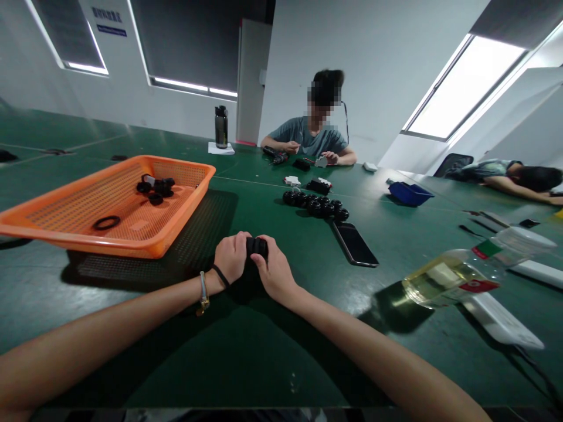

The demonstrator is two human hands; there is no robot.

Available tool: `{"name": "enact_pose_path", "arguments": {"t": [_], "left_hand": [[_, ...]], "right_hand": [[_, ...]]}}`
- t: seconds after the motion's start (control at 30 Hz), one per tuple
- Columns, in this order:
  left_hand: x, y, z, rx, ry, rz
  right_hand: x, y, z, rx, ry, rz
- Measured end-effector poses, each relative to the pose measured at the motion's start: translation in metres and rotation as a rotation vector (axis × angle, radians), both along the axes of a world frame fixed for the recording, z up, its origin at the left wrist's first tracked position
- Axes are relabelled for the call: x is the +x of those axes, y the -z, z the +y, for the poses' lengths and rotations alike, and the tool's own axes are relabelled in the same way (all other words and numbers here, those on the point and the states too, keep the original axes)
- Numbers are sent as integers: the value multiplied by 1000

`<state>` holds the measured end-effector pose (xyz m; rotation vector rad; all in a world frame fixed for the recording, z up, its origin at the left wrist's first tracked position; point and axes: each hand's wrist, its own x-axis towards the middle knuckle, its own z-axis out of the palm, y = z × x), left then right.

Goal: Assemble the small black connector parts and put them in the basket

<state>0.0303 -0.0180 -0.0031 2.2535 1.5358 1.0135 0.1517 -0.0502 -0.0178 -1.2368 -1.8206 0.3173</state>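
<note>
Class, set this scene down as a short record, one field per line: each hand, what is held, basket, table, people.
Left hand: grips the black part
Right hand: grips the same part
Held: small, dark; details unclear
Basket: orange, holding a black ring and a cluster of black pieces
Table: green, bearing round black pieces, a phone, a bottle of yellowish liquid
People: one opposite, hands on small items; one at right, head down

Small black cylindrical part [257,247], ridged around its side, held between both hands [251,258] above green table [259,351]
</note>
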Motion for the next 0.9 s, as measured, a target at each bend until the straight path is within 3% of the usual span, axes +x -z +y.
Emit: {"name": "enact_pose_path", "arguments": {"t": [0.27, 0.43, 0.57, 0.67, 0.9], "left_hand": [[-2, -2, -1, 116, 22, 110], [-3, -3, 0, 91, 49, 75], [1, -3, -1, -37, 118, -87], [4, -1, -2, -163, 128, -235], [7, 1, -13, -607, 96, -540]], "right_hand": [[-6, -2, -5, -158, 44, 180], [0, -3, -2, -139, 22, 111], [13, -1, 4, -85, -19, -66], [23, 0, 7, 98, -137, -181], [28, -3, 5, 351, -219, -357]]}}
